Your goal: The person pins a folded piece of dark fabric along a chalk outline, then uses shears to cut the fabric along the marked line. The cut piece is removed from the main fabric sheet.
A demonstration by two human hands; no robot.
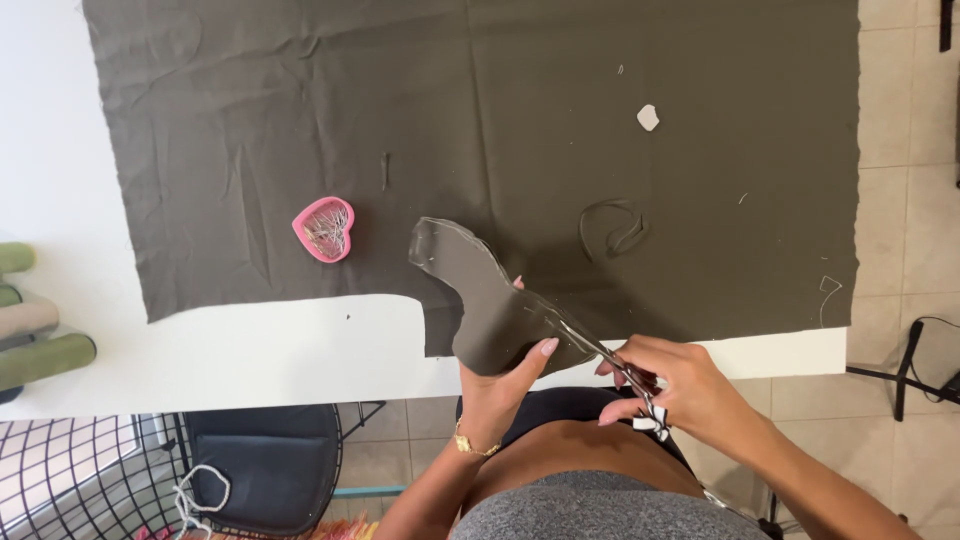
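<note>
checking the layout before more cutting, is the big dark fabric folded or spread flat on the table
Spread flat: the dark fabric lies open in a single layer across the white table, with only light creases and a cut-out notch at its near edge.

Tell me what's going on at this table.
A person is cutting dark fabric. The left hand holds up a curved cut piece just above the table's near edge, while the right hand works scissors along the piece's edge. The big sheet of dark fabric lies spread over the white table, with a notch already cut from its near edge. A pink heart-shaped pin dish sits on the sheet, beside thin cut scraps and a small white bit.
</note>
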